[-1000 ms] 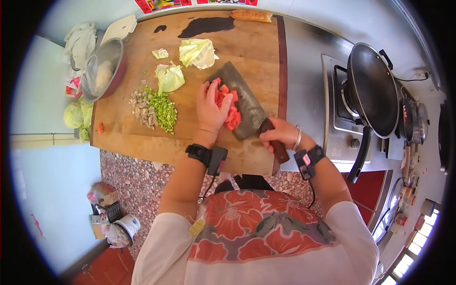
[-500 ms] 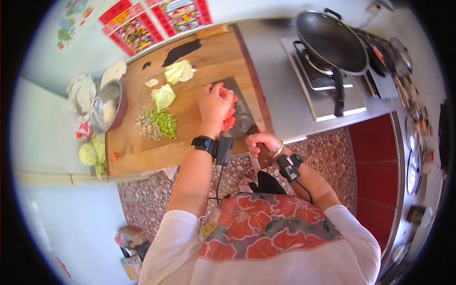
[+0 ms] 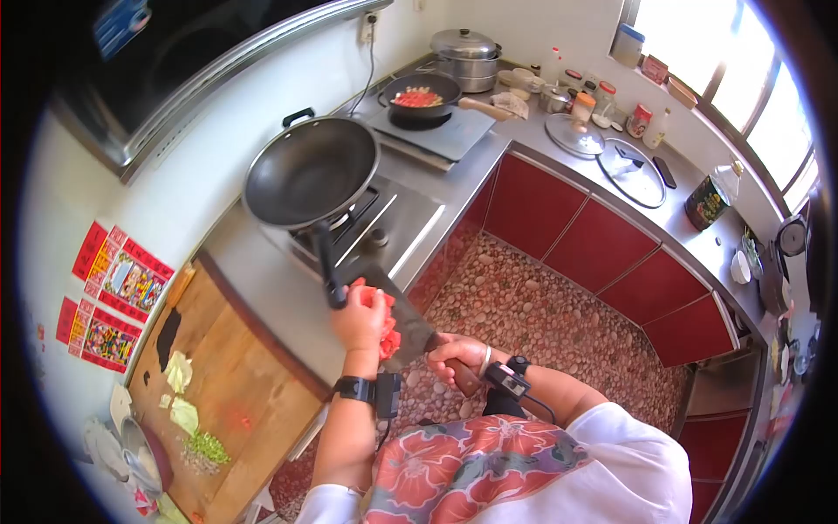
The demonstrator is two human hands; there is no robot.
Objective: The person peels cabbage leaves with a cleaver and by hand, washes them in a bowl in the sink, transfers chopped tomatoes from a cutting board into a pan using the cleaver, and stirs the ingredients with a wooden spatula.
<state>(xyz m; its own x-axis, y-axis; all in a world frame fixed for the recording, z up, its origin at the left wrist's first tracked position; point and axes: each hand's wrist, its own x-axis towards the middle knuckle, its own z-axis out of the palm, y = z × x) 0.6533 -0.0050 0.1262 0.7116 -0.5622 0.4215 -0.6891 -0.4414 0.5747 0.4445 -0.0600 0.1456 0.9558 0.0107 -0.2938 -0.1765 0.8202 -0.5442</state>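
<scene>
My right hand [image 3: 457, 356] is wrapped round the wooden handle of a cleaver [image 3: 408, 327], whose wide dark blade lies flat beneath a pile of red chunks [image 3: 389, 336]. Pressed over those chunks from the left is my left hand [image 3: 359, 321], its fingers curled round them. Both hands are in the air off the chopping board's right side, near the black handle of a large wok [image 3: 312, 172]. On the wooden board [image 3: 262, 367] lie cabbage leaves [image 3: 183, 415] and chopped green pieces [image 3: 208, 447].
The wok rests on a stove burner [image 3: 349, 229]. Behind it stand a small pan [image 3: 421, 94] with red and pale food and a steamer pot [image 3: 466, 59]. Glass lids [image 3: 630, 172], jars and an oil bottle [image 3: 714, 196] line the right counter, above red cabinets [image 3: 602, 253].
The view has swung right toward the stove and counter. Both hands, with the cleaver and red chunks, have left the board and moved right, beside the wok's handle.
</scene>
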